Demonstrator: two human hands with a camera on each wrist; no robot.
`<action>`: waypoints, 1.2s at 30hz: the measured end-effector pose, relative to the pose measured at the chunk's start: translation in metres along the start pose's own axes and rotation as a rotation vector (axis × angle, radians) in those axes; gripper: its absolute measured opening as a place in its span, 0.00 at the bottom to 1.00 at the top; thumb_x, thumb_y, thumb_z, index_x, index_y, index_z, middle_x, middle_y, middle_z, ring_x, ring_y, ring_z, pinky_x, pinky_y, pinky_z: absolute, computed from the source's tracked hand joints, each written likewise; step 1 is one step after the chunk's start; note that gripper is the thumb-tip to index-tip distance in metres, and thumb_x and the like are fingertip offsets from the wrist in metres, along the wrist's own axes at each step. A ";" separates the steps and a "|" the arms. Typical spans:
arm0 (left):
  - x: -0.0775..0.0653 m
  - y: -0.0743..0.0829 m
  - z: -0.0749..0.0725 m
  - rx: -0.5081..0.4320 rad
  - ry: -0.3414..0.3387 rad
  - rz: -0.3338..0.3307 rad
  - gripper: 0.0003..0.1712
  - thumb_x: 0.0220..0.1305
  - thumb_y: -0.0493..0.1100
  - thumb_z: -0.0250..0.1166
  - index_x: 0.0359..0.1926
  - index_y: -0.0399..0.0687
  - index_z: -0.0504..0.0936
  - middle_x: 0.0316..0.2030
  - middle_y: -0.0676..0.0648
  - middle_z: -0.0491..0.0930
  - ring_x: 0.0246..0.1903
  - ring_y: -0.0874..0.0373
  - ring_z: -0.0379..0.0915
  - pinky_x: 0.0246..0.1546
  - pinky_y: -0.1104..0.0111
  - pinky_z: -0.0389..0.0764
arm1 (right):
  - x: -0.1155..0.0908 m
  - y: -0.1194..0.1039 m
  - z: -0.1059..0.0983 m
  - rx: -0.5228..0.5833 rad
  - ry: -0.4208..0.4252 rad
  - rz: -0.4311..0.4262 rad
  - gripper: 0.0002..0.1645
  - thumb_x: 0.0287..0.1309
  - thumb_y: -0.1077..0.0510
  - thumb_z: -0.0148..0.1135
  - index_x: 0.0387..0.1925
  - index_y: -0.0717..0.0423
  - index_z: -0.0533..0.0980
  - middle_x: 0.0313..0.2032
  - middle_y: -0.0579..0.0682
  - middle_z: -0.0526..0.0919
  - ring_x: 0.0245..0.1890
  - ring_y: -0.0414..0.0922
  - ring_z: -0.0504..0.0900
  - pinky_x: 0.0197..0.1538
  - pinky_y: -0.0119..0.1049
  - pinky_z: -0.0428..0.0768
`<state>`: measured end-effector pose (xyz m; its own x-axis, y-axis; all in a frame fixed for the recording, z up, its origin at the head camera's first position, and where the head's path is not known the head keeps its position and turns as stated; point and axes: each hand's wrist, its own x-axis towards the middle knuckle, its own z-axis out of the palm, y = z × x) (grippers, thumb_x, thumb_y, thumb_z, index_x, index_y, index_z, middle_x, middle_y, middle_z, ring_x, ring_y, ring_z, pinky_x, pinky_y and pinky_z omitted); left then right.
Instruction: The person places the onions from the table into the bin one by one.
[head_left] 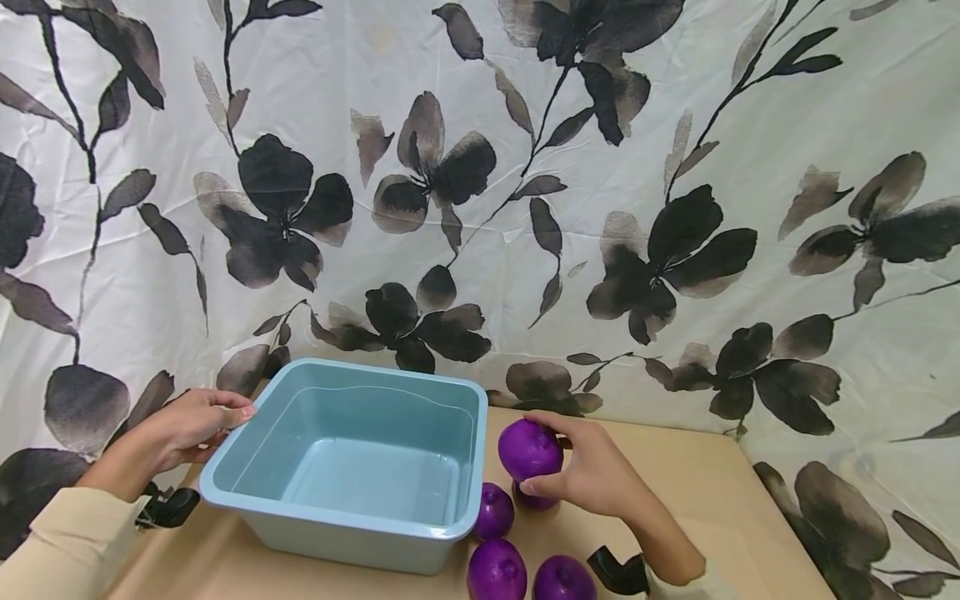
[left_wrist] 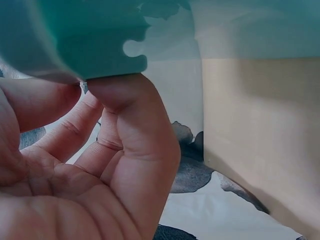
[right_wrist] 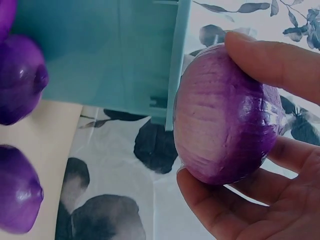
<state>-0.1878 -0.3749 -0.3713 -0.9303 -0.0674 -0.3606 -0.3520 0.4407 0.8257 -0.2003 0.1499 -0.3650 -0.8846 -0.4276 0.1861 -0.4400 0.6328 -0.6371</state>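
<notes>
Blue basin (head_left: 352, 542) on the tabletop (head_left: 667, 467), opening up, floral cloth (head_left: 525, 167) hanging behind. Left grip (head_left: 187, 429) at the basin's left rim: thumb and bent index finger pinching the edge, the left wrist view showing that finger curled against the underside of the lip, remaining fingers loosely bent beneath. Reads as a steadying hold, since a thin rim gives an easy purchase and leaves the wide mouth unobstructed; whether any weight is being taken cannot be told. Right grip (head_left: 588, 462) pinching a purple onion (head_left: 529, 450), thumb on one side, fingers curled round the other; the right wrist view shows its glossy, streaked skin bridged by the fingertips. Likely held across its width because the round, slick body would roll out of a lighter touch. Held onion is outside the basin, just beyond its right wall, above a partly hidden onion (head_left: 536, 500) that it overlaps in the head view. Three others on the tabletop along that same side: a small-looking onion (head_left: 493, 510) close by the wall, a front onion (head_left: 497, 571) nearer the wearer, an outer onion (head_left: 565, 579) right of that. Clustered there, presumably, to lie within short reach of the right arm.
</notes>
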 end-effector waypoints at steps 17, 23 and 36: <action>0.003 0.001 0.001 0.009 0.000 -0.023 0.26 0.80 0.44 0.57 0.68 0.29 0.69 0.31 0.52 0.82 0.30 0.59 0.81 0.31 0.63 0.85 | 0.034 -0.027 0.006 0.051 -0.072 -0.088 0.49 0.39 0.51 0.87 0.67 0.54 0.77 0.54 0.56 0.87 0.48 0.50 0.89 0.47 0.39 0.89; 0.006 0.005 0.002 0.002 -0.006 -0.019 0.26 0.80 0.43 0.56 0.68 0.29 0.68 0.32 0.52 0.82 0.29 0.59 0.81 0.30 0.64 0.84 | 0.048 -0.036 0.008 0.041 -0.100 -0.127 0.50 0.42 0.52 0.86 0.68 0.58 0.75 0.55 0.57 0.86 0.51 0.53 0.89 0.50 0.43 0.89; 0.006 0.006 0.000 -0.012 -0.023 -0.039 0.24 0.80 0.44 0.56 0.67 0.32 0.70 0.30 0.53 0.82 0.29 0.60 0.81 0.30 0.64 0.83 | 0.070 -0.053 0.020 0.016 -0.165 -0.123 0.49 0.39 0.51 0.88 0.66 0.53 0.78 0.52 0.53 0.88 0.49 0.48 0.88 0.46 0.39 0.88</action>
<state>-0.1949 -0.3726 -0.3688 -0.9131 -0.0641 -0.4026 -0.3897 0.4275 0.8157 -0.2361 0.0740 -0.3332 -0.7864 -0.6018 0.1392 -0.5397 0.5597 -0.6288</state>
